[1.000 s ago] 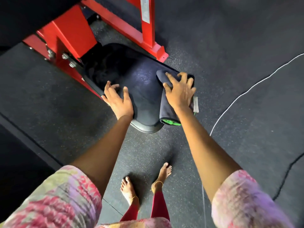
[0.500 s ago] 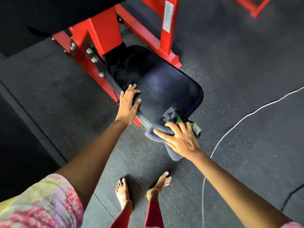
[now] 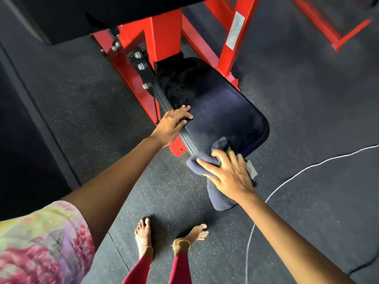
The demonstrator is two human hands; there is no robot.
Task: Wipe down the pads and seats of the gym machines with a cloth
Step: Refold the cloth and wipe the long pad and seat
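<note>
A black padded seat is mounted low on a red gym machine frame. My left hand rests on the seat's left edge with fingers laid over the pad. My right hand presses a dark blue cloth with a green trim against the seat's near corner, fingers spread over it. Part of the cloth hangs down below the seat edge.
Dark speckled rubber flooring surrounds the machine. A white cable curves across the floor on the right. My bare feet stand just in front of the seat. Another red frame lies at the far right.
My right hand dragged the cloth from the seat's far right side to its near corner, where it hangs over the edge. My left hand shifted along the left edge.
</note>
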